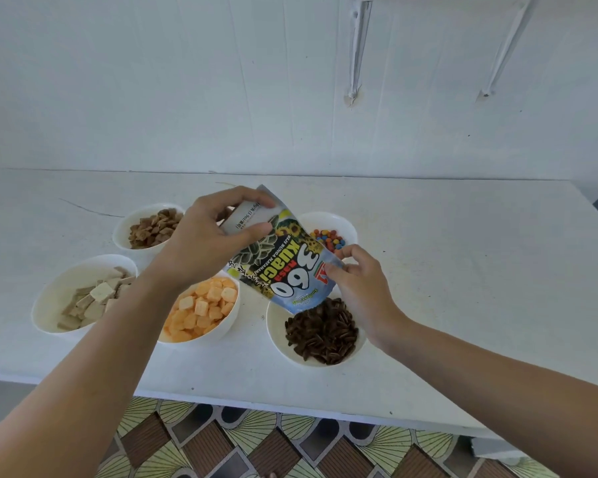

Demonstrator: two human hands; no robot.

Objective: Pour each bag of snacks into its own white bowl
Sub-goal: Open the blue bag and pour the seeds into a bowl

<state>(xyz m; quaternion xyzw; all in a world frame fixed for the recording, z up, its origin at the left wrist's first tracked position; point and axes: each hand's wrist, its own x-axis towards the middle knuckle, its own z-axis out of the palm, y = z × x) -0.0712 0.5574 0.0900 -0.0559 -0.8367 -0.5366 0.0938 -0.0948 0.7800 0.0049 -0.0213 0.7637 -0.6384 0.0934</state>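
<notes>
Nearest to the camera, a floor [290, 443] with a green and brown pattern shows below the front edge of the white worktop [463, 270]. Both forearms enter from the lower corners and are cut off there.

On the worktop, closest on the right, stands the seed bowl [277, 336] with dark striped sunflower seeds [321, 331] heaped in it. The bag [283, 267] hangs upside down and tilted over the far left rim of this bowl, with its mouth pointing down at the seeds. Whether the mouth touches them cannot be told, and the inside of the bag is hidden.

The right hand [363, 288] pinches the lower right edge of the bag near the mouth, its grip closed on the foil, and the wrist covers part of the bowl's right rim. The left hand [201, 243] holds the raised bottom end, its grip clamped around the bag with thumb and fingers curled.

Left of the seed bowl is the orange-snack bowl [232, 322], partly hidden by the left forearm. Further left is the wafer bowl [49, 305] with pale square pieces.

Behind them stand the brown-snack bowl [121, 229] and the candy bowl [339, 222]. The bag hides the near left part of the candy bowl, so only some coloured candies [330, 239] show.

At the back rises a white wall [221, 81] with two brackets [356, 53], cut off at the top.
</notes>
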